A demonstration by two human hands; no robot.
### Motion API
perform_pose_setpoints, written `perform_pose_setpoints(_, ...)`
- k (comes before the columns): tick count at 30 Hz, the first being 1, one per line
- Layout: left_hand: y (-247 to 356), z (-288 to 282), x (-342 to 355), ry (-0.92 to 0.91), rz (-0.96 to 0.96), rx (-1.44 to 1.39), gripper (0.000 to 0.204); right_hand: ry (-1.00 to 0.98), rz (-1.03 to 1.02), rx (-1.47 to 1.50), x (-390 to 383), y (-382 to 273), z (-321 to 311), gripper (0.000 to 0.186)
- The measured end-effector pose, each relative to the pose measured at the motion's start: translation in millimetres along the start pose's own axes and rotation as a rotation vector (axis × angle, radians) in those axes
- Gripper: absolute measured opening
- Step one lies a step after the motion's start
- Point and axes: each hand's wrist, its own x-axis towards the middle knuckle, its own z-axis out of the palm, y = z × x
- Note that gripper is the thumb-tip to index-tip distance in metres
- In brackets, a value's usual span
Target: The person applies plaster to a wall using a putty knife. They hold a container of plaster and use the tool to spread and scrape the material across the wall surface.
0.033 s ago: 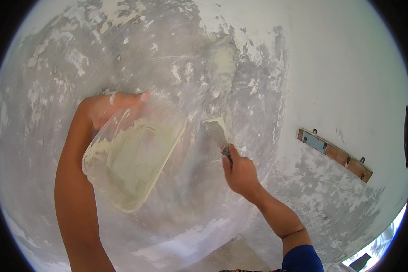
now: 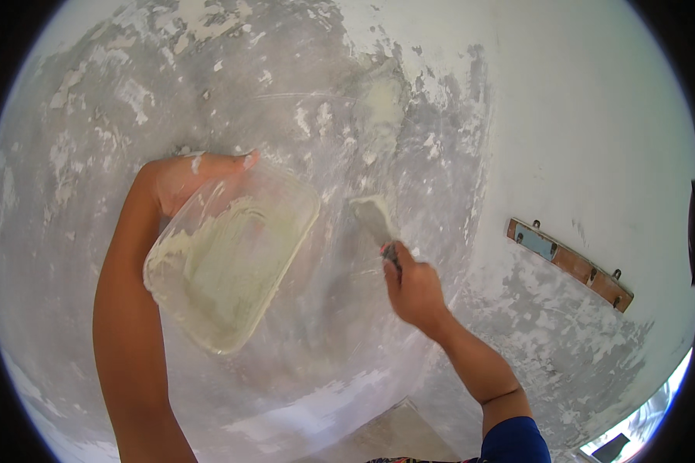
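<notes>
My left hand is closed on the upper left side of a clear plastic tub, its thumb along the rim and its other fingers hidden behind. Pale greenish-cream filler coats the tub's bottom and sides. In my right hand, fingers wrapped round the dark handle, is a putty knife. Its blade lies against the patchy grey wall, to the right of the tub, with some filler along its edge. Just above the blade, a smeared patch of filler runs up the wall.
On the adjoining white wall at the right hangs a slanting wooden hook rack with metal hooks. A piece of floor shows at the bottom. Bright light enters at the lower right corner.
The putty knife and my right hand have shifted slightly right, the blade still by the wall. The tub has moved a little to the right and up with my left hand.
</notes>
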Motion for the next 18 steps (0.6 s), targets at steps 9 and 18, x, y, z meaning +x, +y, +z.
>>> perform_pose_setpoints(9, -8, -6, -4, 0.026, -0.013, -0.107, 0.061, 0.288, 0.026, 0.109, 103, 20, -23, 0.027)
perform_pose_setpoints(18, -58, 16, -33, 0.122, 0.013, -0.053, 0.067, -0.205, 0.097, 0.126, -48, -25, 57, 0.041)
